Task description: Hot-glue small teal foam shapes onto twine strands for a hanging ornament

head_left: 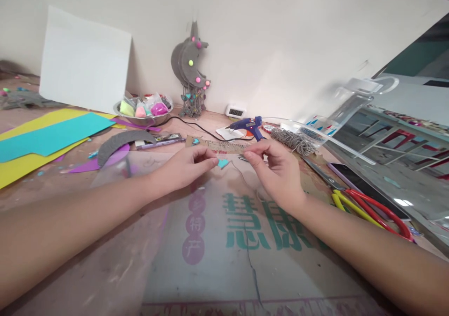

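My left hand pinches a small teal heart-shaped piece at its fingertips, just above a clear plastic sheet with green and purple print. My right hand is closed in a pinch beside it, holding a thin dark thread that trails down over the sheet. A blue glue gun stands just beyond both hands, next to a cardboard strip.
Teal and yellow foam sheets lie at left, with a grey felt arc and a metal bowl of coloured bits. A grey moon decoration leans on the wall. Grey cord, scissors and a phone lie at right.
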Motion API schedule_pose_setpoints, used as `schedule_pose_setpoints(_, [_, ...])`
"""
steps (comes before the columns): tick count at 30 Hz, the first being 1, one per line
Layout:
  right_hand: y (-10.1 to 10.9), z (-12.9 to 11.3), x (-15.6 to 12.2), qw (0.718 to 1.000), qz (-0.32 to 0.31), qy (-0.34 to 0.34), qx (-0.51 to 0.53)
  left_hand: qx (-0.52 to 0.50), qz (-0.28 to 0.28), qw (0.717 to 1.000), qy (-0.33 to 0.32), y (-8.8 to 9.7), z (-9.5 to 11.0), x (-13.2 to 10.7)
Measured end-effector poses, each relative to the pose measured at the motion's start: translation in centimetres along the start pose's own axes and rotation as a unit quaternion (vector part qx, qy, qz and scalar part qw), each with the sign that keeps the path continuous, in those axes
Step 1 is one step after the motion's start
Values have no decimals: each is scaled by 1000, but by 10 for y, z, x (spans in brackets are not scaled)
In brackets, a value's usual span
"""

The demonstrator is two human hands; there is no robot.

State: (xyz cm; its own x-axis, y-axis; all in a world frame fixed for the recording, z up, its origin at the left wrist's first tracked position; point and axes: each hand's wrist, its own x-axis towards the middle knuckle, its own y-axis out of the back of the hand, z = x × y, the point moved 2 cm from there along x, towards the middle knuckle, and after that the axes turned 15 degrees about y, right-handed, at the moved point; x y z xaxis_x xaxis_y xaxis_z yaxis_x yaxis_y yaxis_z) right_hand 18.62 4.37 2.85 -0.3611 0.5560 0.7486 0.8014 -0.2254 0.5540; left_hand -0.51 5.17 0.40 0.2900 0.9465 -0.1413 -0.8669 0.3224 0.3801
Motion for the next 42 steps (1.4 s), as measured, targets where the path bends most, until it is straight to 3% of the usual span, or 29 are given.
schedule_pose_setpoints(4, [-9, -6, -2, 991, -131, -15, 11, -24, 36, 999, 12, 7, 3, 1])
schedule_pose_setpoints(6, [-15, -4, -3, 986, -159, -37, 31, -29, 51, 998, 14, 9, 5, 1])
schedule_pose_setpoints(15, [-20, 9, -3, 960, -133, -181, 165, 25, 66, 997, -27, 3, 5, -2])
schedule_pose_setpoints(21, [-23, 10, -6, 955, -148, -171, 193, 60, 94, 993, -28, 2, 9, -5])
schedule_pose_setpoints(42, [-31, 17, -11, 933, -165, -203, 246, 134, 111, 983, -57, -2, 10, -9])
